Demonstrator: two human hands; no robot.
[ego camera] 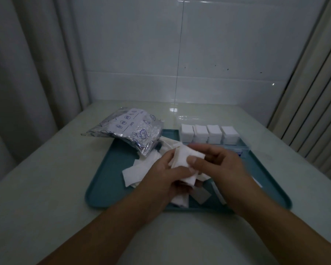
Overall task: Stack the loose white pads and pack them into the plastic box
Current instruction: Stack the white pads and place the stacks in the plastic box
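Both hands hold a bunch of white pads above a teal tray.

The left hand point(166, 178) and right hand point(218, 165) grip the held pads point(185, 159) together, fingers curled round them. More loose pads point(134, 173) lie on the tray point(111, 169) beneath. The clear plastic box point(210, 136), at the tray's far right, holds four neat stacks. A printed plastic bag point(130, 129) rests on the tray's far left edge and the table point(46, 169).

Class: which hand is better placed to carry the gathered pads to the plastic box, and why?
Probably the right hand: it already pinches the pads, and the plastic box sits on its side of the tray.
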